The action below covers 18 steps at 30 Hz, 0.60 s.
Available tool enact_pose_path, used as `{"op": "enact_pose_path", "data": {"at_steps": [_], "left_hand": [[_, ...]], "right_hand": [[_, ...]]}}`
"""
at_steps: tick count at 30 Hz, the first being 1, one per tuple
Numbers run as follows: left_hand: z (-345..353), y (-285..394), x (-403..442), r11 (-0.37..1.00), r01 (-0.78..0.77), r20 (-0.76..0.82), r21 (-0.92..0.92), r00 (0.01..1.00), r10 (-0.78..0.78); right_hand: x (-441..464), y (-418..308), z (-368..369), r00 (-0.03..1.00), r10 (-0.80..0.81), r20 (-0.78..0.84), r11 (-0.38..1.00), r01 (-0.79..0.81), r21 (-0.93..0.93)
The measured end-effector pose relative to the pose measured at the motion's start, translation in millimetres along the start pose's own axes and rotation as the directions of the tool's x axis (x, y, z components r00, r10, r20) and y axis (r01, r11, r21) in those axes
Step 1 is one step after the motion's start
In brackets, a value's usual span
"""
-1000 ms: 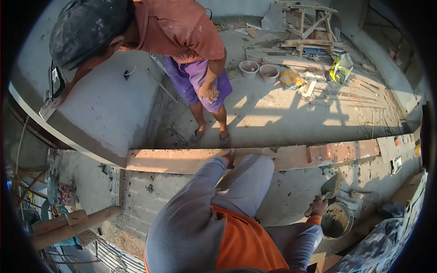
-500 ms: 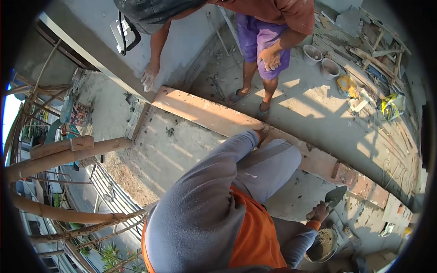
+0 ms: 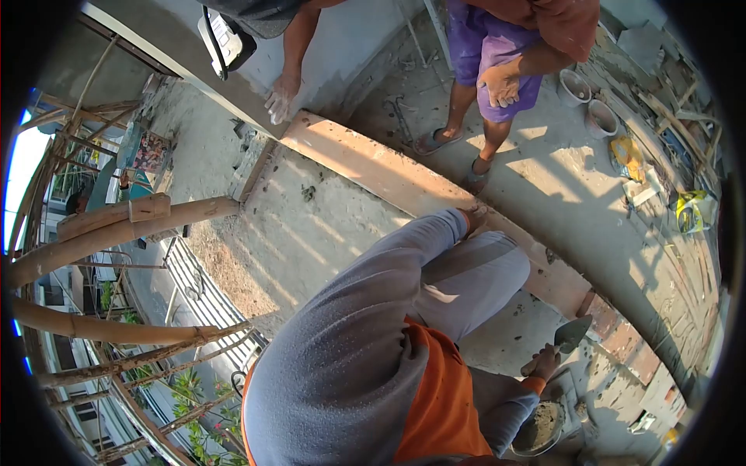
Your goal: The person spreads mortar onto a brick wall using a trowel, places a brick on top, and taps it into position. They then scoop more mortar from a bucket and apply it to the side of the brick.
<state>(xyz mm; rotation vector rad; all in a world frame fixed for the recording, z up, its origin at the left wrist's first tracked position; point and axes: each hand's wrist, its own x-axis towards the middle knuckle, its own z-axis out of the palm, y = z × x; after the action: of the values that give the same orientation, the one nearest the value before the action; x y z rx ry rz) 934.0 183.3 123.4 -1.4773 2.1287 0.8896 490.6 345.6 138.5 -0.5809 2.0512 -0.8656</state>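
My right hand [image 3: 543, 363] is closed around the handle of a trowel [image 3: 573, 334], its grey blade pointing up and away over the floor. Just below that hand stands a bucket [image 3: 536, 435] holding wet, greyish mortar. My left hand [image 3: 474, 217] rests against a long wooden board [image 3: 388, 171], beside my bent knee; its fingers are too small and partly hidden to make out. The board runs diagonally and meets a row of bricks [image 3: 622, 334] toward the right. At its far end, another person's hand [image 3: 281, 99] hangs near the wall corner.
The other person stands beyond the board, in purple shorts [image 3: 509, 70]. Two pails [image 3: 601, 118], a yellow bag [image 3: 693, 211] and scrap wood [image 3: 684, 116] lie at upper right. Bamboo poles [image 3: 116, 330] form a scaffold at left, above a drop. A radio-like device [image 3: 225, 43] hangs upper left.
The view has shifted slightly, so most things appear a little to the right and higher. The trowel stays in my right hand, and my left hand remains at the board.
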Motion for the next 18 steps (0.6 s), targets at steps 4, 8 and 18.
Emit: {"op": "enact_pose_path", "data": {"at_steps": [4, 8, 18], "left_hand": [[20, -10, 20, 1.000, 0.000, -0.066, -0.010, 0.998, -0.001], [24, -12, 24, 0.999, -0.001, -0.078, -0.050, 0.997, -0.002], [48, -48, 37, 0.973, -0.183, -0.192, -0.144, 0.969, 0.154]], "right_hand": [[1, 3, 3, 0.998, -0.026, 0.051, 0.999, 0.025, 0.019], [-23, -13, 12, 0.994, -0.061, 0.088, 0.997, 0.065, -0.040], [-26, 2, 18, 0.779, -0.365, 0.509, 0.588, 0.617, -0.523]]}}
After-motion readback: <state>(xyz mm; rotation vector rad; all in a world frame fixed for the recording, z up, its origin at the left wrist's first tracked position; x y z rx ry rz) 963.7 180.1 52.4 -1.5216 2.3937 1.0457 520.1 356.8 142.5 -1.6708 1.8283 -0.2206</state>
